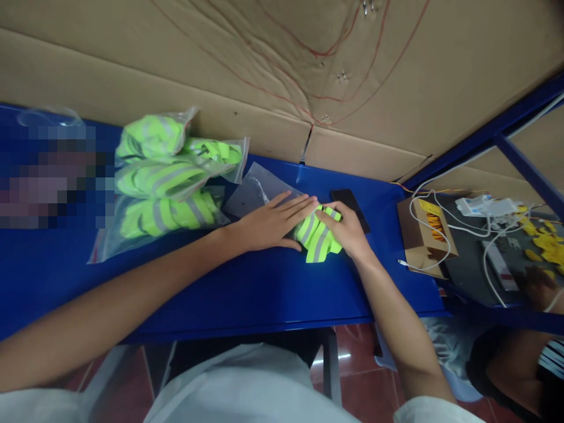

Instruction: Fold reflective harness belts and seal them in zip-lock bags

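A folded bundle of neon-yellow reflective straps (318, 239) with grey stripes lies on the blue table between my hands. My left hand (275, 223) is flat with its fingers stretched out, their tips at the upper left side of the bundle. Under and behind that hand is a clear plastic bag (251, 191), partly hidden. My right hand (348, 229) grips the bundle from the right, its thumb bent over the top and its other fingers partly out of sight. Several zip bags of similar reflective straps (165, 176) are piled to the left.
A black phone (351, 205) lies just behind my right hand. Rightward stand an open cardboard box (420, 235) and white cables (484, 229). Another person's hand (540, 286) is near yellow pieces (549, 244) at far right. A cardboard wall (247, 129) rises behind the table.
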Tool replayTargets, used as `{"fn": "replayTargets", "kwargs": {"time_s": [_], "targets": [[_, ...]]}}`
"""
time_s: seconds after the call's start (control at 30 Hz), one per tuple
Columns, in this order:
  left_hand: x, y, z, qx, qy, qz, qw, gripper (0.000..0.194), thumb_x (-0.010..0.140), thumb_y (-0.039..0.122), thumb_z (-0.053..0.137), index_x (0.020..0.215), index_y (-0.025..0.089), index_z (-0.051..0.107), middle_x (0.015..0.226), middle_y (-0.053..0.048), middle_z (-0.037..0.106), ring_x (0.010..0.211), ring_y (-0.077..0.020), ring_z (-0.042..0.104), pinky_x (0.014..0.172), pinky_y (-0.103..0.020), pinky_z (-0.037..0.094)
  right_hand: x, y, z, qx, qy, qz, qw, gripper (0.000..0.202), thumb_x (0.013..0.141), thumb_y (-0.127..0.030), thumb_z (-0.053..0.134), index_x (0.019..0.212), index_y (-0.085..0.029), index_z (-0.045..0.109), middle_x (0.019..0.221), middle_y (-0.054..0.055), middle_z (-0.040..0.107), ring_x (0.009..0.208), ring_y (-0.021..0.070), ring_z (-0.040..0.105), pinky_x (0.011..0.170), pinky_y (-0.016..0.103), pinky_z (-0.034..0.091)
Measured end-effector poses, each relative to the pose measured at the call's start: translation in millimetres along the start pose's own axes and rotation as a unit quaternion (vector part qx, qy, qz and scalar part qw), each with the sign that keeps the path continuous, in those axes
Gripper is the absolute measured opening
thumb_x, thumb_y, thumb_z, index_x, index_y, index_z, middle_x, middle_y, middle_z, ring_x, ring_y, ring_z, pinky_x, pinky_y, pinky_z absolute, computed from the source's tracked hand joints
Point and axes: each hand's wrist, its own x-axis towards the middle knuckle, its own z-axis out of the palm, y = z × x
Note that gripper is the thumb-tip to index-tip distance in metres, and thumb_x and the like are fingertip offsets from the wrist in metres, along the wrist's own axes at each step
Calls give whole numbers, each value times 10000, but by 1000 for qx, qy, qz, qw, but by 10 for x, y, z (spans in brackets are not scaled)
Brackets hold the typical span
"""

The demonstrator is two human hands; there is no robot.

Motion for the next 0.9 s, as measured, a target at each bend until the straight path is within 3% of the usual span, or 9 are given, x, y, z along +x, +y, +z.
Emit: {"fn": "replayTargets", "kwargs": {"time_s": [0.17,0.37,0.43,0.5,0.6,0.73,0.9], "targets": [[25,88,-34,35,-5,2,999,925,996,523,601,1645,30,163,1708,-183,182,1605,-285,199,1322,-490,134,-26,-58,14,-31,31,1,999,249,848,-446,675,941,-215,692,934,30,748,828,212,670,768,328,488],[146,179,-115,28,-16,-13,999,877,991,489,623,1629,27,238,1688,-193,260,1584,-311,262,1301,-520,216,-25,-53,23,-96,44,-25,994,217,882,-410,624,981,-225,678,983,50,758,889,250,687,820,369,493],[164,192,-137,25,-20,-16,999,861,984,501,631,1617,34,282,1680,-190,287,1569,-323,299,1290,-534,236,-24,-43,-15,-69,11,-43,997,273,874,-396,643,1085,-225,676,1106,57,753,1010,259,690,904,384,501],[154,188,-155,19,-26,-21,999,863,967,529,646,1606,50,322,1677,-183,301,1555,-331,330,1279,-538,257,-25,-40,-63,-6,-61,-48,997,423,844,-418,707,1216,-226,645,1223,60,725,1092,255,680,947,381,515],[120,169,-178,15,-34,-26,999,881,948,563,659,1599,60,345,1677,-179,299,1550,-331,340,1271,-533,275,-29,-45,-104,73,-142,-30,987,639,767,-457,809,1316,-215,590,1242,69,713,1067,250,686,893,363,551],[95,174,-198,27,-47,-21,998,898,941,539,681,1602,44,328,1683,-189,274,1559,-344,315,1275,-547,254,-48,-57,-53,0,-92,-18,996,672,699,-471,870,1273,-216,629,1100,53,749,960,252,697,819,363,542],[38,208,-177,23,-61,-8,998,1014,907,540,729,1633,38,230,1705,-202,181,1585,-352,241,1290,-542,195,-87,-105,14,-105,-50,-6,993,490,733,-499,823,1110,-223,678,1007,50,758,905,258,701,724,335,500]]}}
